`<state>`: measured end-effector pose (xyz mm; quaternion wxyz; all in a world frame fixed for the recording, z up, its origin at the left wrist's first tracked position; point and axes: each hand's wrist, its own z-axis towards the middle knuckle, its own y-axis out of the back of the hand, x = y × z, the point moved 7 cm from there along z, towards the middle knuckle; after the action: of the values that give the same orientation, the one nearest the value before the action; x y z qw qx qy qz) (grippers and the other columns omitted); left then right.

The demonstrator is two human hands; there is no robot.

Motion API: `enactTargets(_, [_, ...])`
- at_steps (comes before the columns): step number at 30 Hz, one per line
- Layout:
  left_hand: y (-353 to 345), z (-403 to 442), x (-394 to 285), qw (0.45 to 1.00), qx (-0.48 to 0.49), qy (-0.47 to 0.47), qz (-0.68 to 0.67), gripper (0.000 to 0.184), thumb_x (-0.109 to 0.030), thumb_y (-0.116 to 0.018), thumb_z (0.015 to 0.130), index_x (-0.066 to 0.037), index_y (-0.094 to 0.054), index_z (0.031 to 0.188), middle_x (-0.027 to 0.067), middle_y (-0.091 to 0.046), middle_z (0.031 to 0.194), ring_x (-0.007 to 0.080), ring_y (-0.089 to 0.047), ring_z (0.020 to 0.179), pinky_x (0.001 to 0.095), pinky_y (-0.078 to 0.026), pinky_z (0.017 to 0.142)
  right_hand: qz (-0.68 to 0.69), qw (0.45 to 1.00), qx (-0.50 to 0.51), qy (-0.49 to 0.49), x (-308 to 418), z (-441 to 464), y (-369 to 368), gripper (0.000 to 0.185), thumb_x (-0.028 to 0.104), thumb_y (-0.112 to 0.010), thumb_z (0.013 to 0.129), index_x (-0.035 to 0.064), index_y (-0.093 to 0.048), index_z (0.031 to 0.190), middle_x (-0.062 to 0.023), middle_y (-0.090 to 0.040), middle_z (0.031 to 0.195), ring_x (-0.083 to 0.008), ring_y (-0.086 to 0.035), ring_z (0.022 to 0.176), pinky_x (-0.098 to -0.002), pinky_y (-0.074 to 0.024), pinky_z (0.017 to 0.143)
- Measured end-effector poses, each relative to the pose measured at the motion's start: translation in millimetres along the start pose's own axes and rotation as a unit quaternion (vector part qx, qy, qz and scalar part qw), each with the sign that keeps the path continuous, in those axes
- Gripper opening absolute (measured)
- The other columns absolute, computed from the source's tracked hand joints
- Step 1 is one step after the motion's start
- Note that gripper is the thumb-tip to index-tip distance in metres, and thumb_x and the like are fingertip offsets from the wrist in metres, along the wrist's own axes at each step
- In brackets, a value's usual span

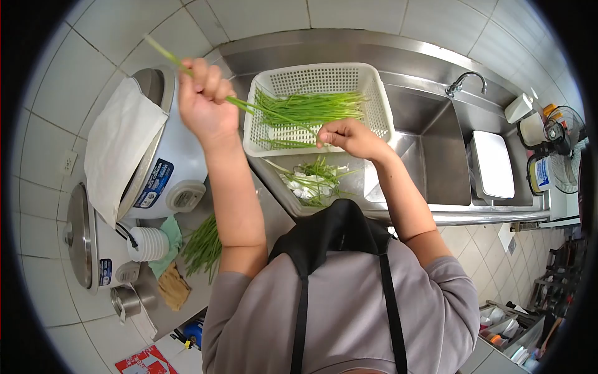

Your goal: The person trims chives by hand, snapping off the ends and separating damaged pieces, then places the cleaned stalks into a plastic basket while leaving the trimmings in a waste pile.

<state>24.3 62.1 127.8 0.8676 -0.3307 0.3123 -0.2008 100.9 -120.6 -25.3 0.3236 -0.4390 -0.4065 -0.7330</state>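
Green stalks (311, 107); white basket (330, 81), grid-holed; grey shirt (349, 305); black apron (324, 240); whitish tiles (367, 14).

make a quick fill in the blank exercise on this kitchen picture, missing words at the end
1. The hand raised higher in the picture is the person's ____ one.
2. The long stalk it grips is mostly ____ in colour.
3. A white cloth hangs over the ____ of the two cookers.
4. In the picture, the tap stands to the ____ of the basket.

Missing words: left; green; larger; right.
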Motion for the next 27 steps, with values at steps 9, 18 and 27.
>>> enactTargets(9, [2, -19, -16, 0.997, 0.045, 0.029, 0.051, 0.015, -0.018, -0.037, 0.095, -0.009, -0.050, 0.093, -0.0040, -0.029, 0.063, 0.0045, -0.021, 0.047, 0.0187, -0.017, 0.038, 0.413, 0.889, -0.023, -0.196, -31, -5, -38, 0.039, 0.032, -0.037, 0.096, 0.0015, -0.060, 0.099, 0.0067, -0.025, 0.059, -0.0041, -0.021, 0.046, -0.0194, -0.0188, 0.041])
enactTargets(18, [23, -28, -13, 0.996, 0.044, 0.064, -0.042, 0.012, -0.015, -0.037, 0.095, -0.007, -0.046, 0.093, -0.0030, -0.028, 0.062, 0.0048, -0.019, 0.046, 0.0186, -0.016, 0.037, 0.363, 0.912, 0.091, -0.170, -33, -12, -34, 0.014, 0.018, -0.060, 0.084, 0.0040, -0.062, 0.084, 0.0013, -0.058, 0.072, -0.0029, -0.035, 0.047, -0.0183, -0.0262, 0.042])
enactTargets(27, [30, -32, 2, 0.995, 0.031, 0.075, -0.050, 0.012, -0.017, -0.037, 0.095, -0.009, -0.047, 0.093, -0.0039, -0.028, 0.061, 0.0046, -0.018, 0.045, 0.0186, -0.013, 0.036, 0.215, 0.970, 0.071, -0.084, -28, -1, -54, 0.018, 0.023, -0.065, 0.081, 0.0090, -0.055, 0.084, 0.0090, -0.044, 0.064, -0.0010, -0.033, 0.052, -0.0184, -0.0247, 0.046])
